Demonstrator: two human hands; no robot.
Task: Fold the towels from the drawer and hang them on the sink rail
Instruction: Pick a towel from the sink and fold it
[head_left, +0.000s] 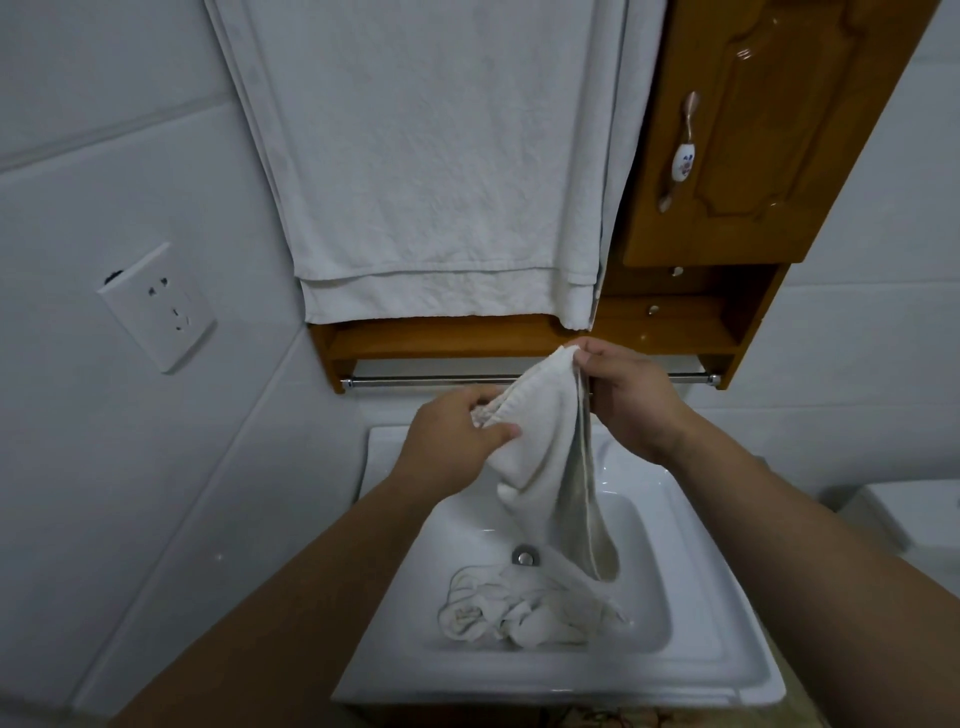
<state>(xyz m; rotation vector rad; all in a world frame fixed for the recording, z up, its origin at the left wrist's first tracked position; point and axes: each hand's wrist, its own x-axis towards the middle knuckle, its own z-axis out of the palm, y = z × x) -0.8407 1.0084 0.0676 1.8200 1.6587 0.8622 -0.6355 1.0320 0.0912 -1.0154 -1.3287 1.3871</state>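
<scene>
Both hands hold one small white towel (545, 457) above the white sink (717, 613). My left hand (457, 431) pinches a bunched edge at the left. My right hand (628, 395) grips the top corner, just in front of the chrome rail (415, 382). The towel hangs down in a loose fold, its lower end reaching into the basin. Crumpled white towels (524, 608) lie in the basin near the drain (524, 556). The rail is bare along its visible length; its middle is hidden behind my hands.
A large white towel (431, 156) hangs on the wall above a wooden shelf (441, 338). A wooden cabinet (769, 130) with a ceramic handle is at the upper right. A wall socket (156, 306) is at the left. A white toilet tank (909, 514) is at the right.
</scene>
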